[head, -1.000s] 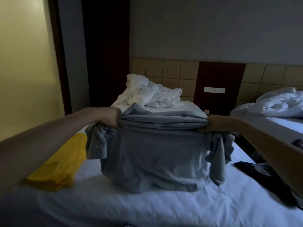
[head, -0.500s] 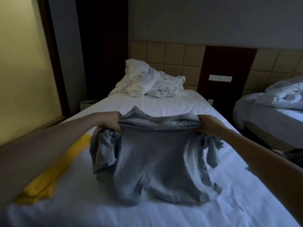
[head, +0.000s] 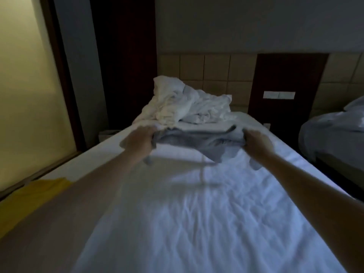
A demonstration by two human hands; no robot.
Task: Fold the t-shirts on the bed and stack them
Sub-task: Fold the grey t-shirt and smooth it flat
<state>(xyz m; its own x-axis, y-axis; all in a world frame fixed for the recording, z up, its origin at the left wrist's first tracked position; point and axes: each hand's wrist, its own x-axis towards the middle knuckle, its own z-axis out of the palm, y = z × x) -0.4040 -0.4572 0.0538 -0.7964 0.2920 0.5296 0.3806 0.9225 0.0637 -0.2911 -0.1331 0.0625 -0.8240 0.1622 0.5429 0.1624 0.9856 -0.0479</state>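
Grey t-shirt (head: 197, 140), bunched, hangs above the far half of the white bed (head: 197, 213), with wide open sheet nearer; crumpled white bedding (head: 187, 105) lies just beyond, a yellow garment (head: 29, 198) at the left edge; left hand (head: 139, 142) and right hand (head: 256, 142) grip its two ends

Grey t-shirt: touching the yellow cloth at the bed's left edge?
Apart. Head view: left hand and right hand hold the grey t-shirt farther away; bare sheet lies between it and the yellow cloth.
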